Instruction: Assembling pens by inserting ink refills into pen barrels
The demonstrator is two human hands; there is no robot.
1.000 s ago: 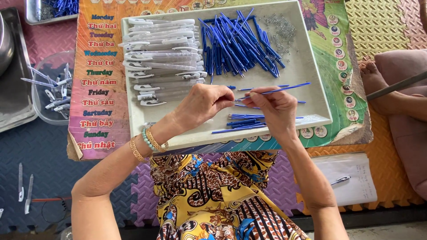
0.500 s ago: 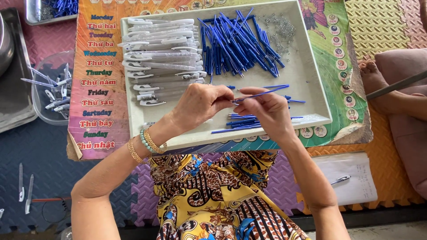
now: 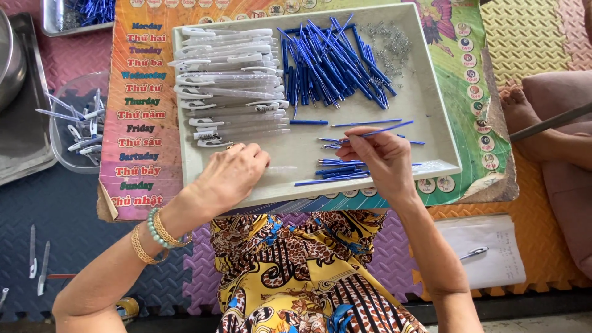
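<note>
right hand (image 3: 383, 161) pinches blue refill (image 3: 370, 133) — over tray (image 3: 431, 117).

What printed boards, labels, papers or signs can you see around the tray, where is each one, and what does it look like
Printed board: flat under the white tray, rectangular; orange left strip with many-coloured lettering, green right side with small round pictures.
Sheet of paper: on the orange floor mat right of the person's lap, white, faint lines, a pen lying on it.
No screens or packages visible.
</note>
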